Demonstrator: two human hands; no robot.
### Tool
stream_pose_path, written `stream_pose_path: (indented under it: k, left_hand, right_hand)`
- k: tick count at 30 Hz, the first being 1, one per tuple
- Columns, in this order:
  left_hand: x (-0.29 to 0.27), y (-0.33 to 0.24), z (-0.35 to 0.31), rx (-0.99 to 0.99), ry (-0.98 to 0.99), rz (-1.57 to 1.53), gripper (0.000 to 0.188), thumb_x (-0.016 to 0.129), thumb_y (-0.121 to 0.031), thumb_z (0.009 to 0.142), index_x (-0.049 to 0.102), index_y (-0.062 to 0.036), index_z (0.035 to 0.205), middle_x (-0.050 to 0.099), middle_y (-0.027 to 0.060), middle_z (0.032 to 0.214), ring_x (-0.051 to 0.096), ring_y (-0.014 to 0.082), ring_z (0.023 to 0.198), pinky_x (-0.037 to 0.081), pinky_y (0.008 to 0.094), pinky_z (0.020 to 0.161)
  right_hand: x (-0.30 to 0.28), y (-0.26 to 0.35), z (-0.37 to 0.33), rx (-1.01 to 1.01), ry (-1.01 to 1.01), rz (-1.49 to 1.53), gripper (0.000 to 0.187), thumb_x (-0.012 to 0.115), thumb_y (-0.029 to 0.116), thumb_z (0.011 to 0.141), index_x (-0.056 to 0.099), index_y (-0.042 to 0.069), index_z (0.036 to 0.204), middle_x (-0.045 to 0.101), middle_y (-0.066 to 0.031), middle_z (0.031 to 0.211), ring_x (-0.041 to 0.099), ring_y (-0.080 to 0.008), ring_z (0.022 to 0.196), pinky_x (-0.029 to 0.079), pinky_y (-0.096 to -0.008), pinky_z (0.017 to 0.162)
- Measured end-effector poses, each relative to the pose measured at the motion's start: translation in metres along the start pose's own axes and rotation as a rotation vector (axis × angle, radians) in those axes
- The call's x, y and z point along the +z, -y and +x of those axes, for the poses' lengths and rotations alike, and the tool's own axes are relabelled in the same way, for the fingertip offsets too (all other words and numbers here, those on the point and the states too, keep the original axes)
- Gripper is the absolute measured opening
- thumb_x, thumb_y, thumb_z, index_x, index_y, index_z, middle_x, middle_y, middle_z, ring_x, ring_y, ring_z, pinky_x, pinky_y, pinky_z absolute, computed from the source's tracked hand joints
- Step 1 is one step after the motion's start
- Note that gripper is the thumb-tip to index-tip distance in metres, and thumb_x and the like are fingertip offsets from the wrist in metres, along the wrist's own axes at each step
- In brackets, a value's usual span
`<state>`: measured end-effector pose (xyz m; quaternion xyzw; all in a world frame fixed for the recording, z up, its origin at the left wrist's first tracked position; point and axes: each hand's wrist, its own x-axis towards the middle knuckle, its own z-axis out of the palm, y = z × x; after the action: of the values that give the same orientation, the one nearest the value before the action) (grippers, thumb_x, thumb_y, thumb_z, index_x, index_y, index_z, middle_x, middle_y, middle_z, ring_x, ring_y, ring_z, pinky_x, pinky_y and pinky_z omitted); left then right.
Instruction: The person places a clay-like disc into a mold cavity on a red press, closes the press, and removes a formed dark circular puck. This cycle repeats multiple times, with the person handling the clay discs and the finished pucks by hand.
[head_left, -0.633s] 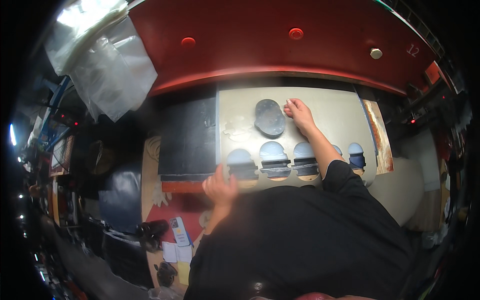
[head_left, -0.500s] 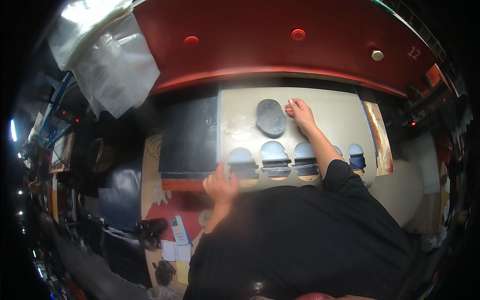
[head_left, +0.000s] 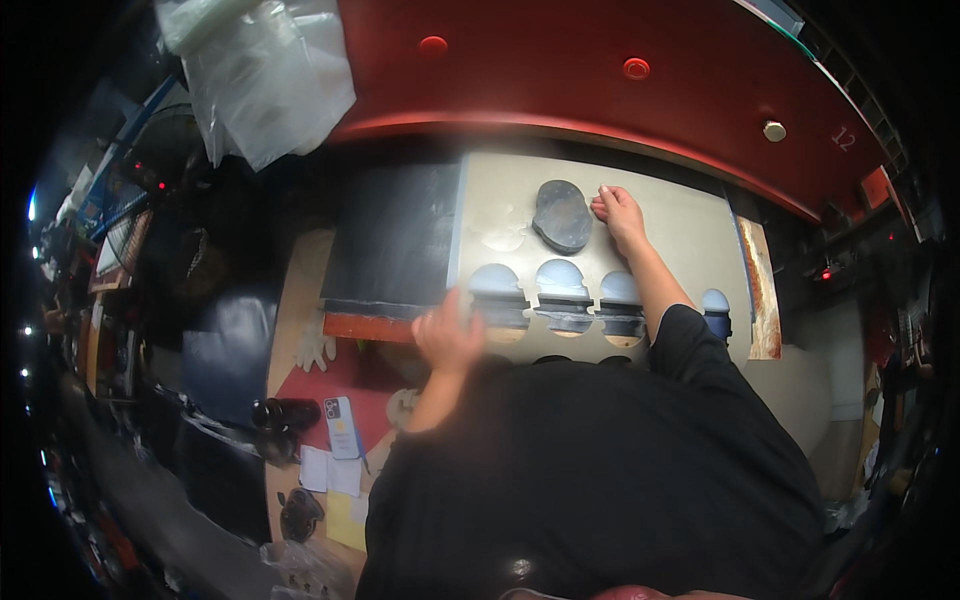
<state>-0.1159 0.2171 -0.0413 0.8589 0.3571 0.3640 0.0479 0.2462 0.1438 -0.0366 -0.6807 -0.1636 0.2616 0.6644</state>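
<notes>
While the right hand [head_left: 620, 212] rests fingertips beside the grey pad [head_left: 562, 215] on the beige sheet [head_left: 690, 240], gripping nothing, left hand [head_left: 447, 338] presses flat (pad looks light, floppy; pinch its edge).

1. Dim overall; the brightest zone is the beige sheet [head_left: 690, 225] under the red press head [head_left: 600, 90].
2. Glare on the plastic bag [head_left: 265, 75], top left.
3. Left hand [head_left: 447, 338] motion-blurred.
4. Strong fisheye bending; black vignette at the rim.
</notes>
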Motion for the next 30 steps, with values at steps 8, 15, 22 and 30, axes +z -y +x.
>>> stream_pose_path:
  k: [8, 15, 22, 30]
  left_hand:
    - [-0.002, -0.001, 0.003, -0.005, 0.008, -0.031, 0.049, 0.070, -0.032, 0.072, 0.063, -0.0091, 0.115, 0.064, 0.0084, 0.077, 0.060, 0.0272, 0.072, 0.041, 0.0401, 0.073]
    - [0.001, -0.002, 0.007, 0.044, -0.155, -0.058, 0.042, 0.070, -0.034, 0.072, 0.066, -0.0084, 0.106, 0.062, 0.0092, 0.068, 0.059, 0.0288, 0.061, 0.044, 0.0417, 0.066]
    - [0.008, 0.000, 0.008, 0.001, -0.140, -0.039, 0.042, 0.070, -0.037, 0.071, 0.066, -0.0108, 0.104, 0.062, 0.0083, 0.070, 0.061, 0.0279, 0.066, 0.045, 0.0417, 0.074]
    - [0.026, 0.010, 0.017, 0.016, -0.154, -0.023, 0.041, 0.070, -0.032, 0.072, 0.061, -0.0098, 0.106, 0.065, 0.0112, 0.079, 0.062, 0.0315, 0.075, 0.044, 0.0422, 0.075]
  right_hand:
    - [-0.002, 0.001, 0.004, 0.010, 0.017, -0.026, 0.032, 0.056, 0.031, 0.099, 0.058, 0.001, 0.111, 0.065, -0.0079, 0.096, 0.062, -0.0120, 0.084, 0.052, -0.0242, 0.077]
    - [-0.041, 0.013, -0.074, -0.274, -0.162, -0.346, 0.025, 0.059, 0.025, 0.096, 0.062, 0.001, 0.101, 0.066, -0.0065, 0.088, 0.062, -0.0165, 0.075, 0.050, -0.0292, 0.069]
    - [-0.056, -0.009, -0.200, -0.894, -0.199, -1.027, 0.030, 0.072, 0.021, 0.078, 0.063, 0.005, 0.101, 0.061, -0.0125, 0.107, 0.056, -0.0318, 0.103, 0.041, -0.0441, 0.090]
    - [-0.050, -0.020, -0.188, -1.017, -0.374, -1.041, 0.030, 0.072, 0.021, 0.076, 0.063, 0.006, 0.099, 0.062, -0.0096, 0.101, 0.057, -0.0294, 0.099, 0.041, -0.0418, 0.086]
